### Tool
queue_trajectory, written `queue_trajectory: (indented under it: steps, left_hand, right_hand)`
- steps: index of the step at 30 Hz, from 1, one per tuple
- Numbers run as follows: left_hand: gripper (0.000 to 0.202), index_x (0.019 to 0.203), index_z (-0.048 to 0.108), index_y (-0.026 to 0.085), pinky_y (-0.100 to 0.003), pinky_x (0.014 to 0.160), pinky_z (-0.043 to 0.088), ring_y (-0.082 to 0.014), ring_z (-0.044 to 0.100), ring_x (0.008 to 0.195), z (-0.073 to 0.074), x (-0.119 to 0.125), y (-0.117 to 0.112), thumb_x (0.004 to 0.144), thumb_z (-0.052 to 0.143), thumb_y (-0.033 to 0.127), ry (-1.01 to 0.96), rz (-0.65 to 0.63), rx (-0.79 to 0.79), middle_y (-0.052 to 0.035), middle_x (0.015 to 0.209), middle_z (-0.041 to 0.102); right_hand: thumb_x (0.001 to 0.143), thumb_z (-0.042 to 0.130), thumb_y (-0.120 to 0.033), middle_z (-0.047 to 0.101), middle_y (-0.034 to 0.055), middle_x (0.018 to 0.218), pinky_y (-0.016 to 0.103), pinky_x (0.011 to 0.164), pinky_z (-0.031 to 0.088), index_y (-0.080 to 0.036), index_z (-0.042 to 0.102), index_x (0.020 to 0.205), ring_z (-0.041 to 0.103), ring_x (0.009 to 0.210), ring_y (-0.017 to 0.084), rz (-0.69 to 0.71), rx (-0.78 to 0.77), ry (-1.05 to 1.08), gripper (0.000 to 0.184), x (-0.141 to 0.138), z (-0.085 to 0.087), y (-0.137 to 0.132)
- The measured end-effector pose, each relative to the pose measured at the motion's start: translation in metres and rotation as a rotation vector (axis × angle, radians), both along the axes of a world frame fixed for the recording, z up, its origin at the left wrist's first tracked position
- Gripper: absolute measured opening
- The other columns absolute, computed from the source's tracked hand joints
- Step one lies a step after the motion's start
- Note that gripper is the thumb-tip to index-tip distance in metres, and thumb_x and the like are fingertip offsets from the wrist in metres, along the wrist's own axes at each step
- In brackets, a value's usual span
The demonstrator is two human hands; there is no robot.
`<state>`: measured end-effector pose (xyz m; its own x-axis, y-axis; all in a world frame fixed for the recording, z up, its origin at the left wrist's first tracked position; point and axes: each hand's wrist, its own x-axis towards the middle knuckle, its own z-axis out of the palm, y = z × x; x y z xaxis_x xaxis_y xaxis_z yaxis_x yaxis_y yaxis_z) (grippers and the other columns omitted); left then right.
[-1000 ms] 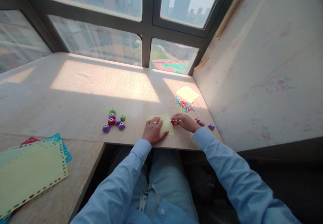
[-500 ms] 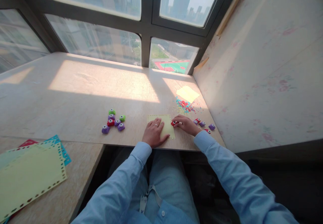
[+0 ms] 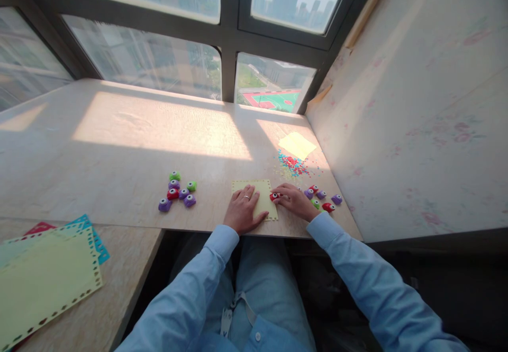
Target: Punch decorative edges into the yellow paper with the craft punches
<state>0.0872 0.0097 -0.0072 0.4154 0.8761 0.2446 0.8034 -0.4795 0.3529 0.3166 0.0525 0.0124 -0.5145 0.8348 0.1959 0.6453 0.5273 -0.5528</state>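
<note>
A small pale-yellow sheet of paper [image 3: 262, 187] lies near the table's front edge, with little holes along its borders. My left hand [image 3: 243, 209], a ring on one finger, rests flat on it with fingers stretched out. At the sheet's right edge, my right hand [image 3: 296, 201] grips a small red craft punch [image 3: 274, 196] with a round eye-like top between thumb and fingers. The punch sits against the paper's border; its slot is too small to make out. Beside my right hand lie several more punches, among them a red one [image 3: 328, 207] and a purple one [image 3: 336, 199].
More purple, green and red punches [image 3: 183, 193] cluster left of my hands. Beyond the right hand are scattered red, blue and yellow paper bits [image 3: 292, 165] and a yellow sheet [image 3: 297, 144]. Large punched sheets [image 3: 51, 283] lie at lower left. A wall [image 3: 416, 129] bounds the right side.
My right hand and the red punch have shifted very slightly along the paper's right edge. More of the punches beside that hand now show. My left hand stays on the sheet.
</note>
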Motion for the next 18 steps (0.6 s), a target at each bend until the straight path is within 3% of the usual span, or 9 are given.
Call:
queue_trajectory:
  steps: [11, 18]
  left_hand:
    - [0.058, 0.128, 0.057, 0.013, -0.047, 0.110, 0.034, -0.0332, 0.042, 0.137, 0.000, 0.000, -0.002, 0.087, 0.056, 0.054, -0.005, -0.012, 0.037, -0.0207, 0.143, 0.050]
    - [0.058, 0.128, 0.057, 0.012, -0.048, 0.110, 0.034, -0.0330, 0.041, 0.138, 0.000, 0.000, -0.002, 0.087, 0.056, 0.053, -0.027, -0.013, 0.040, -0.0212, 0.143, 0.050]
  right_hand:
    - [0.089, 0.062, -0.026, 0.066, 0.0074, 0.097, 0.035, 0.080, 0.052, -0.020, 0.069, 0.102, 0.063, 0.082, 0.019, -0.110, 0.010, 0.101, 0.015, -0.011, -0.008, -0.013]
    - [0.090, 0.062, -0.031, 0.067, 0.0084, 0.100, 0.035, 0.082, 0.054, -0.022, 0.072, 0.107, 0.064, 0.092, 0.021, -0.133, -0.018, 0.194, 0.022, -0.006, -0.009, -0.030]
